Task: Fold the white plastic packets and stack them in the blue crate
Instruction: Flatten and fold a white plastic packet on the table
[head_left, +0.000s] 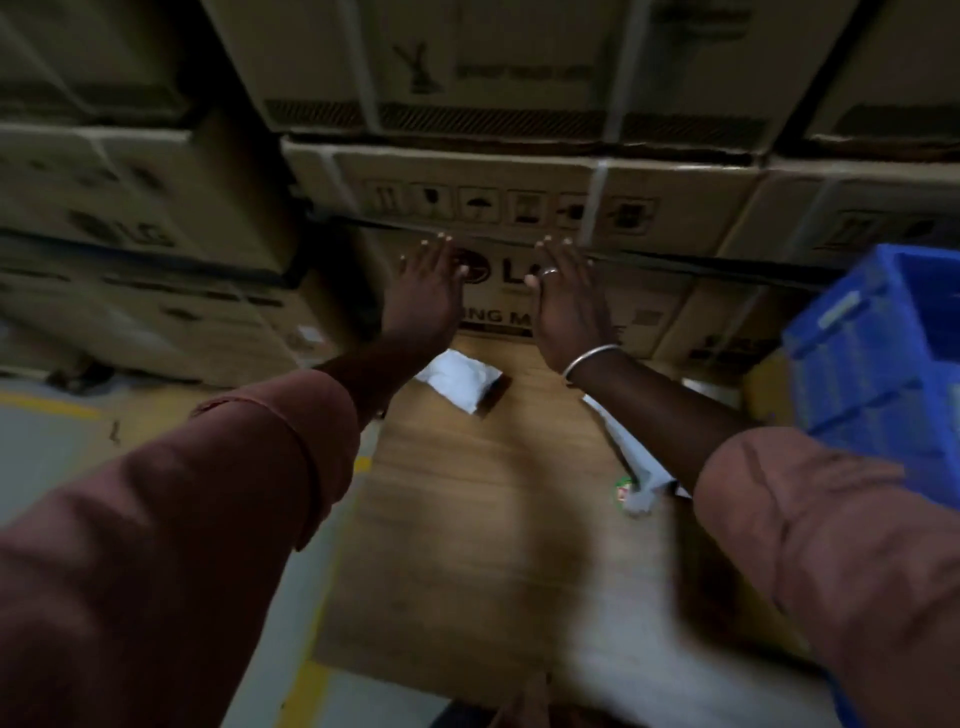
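Both hands, left hand and right hand, stretched out flat and empty, one packet lying beneath on the surface, crate far right; risk of a blind, fumbled grab.

The scene is dim overall, with murky brown-grey tones and darkest patches at the upper left of the frame. The brightest area is the wooden surface in the lower centre, lit from above. A broad soft shadow lies across it at lower right, and a narrower dark shadow edges the folded white packet near the centre. Motion blur smears nearly everything: the printing on the stacked cardboard boxes along the top is barely legible, and the sleeves in both lower corners are soft. Wide-angle distortion bends the box edges outward toward the left and right borders. No glare shows.
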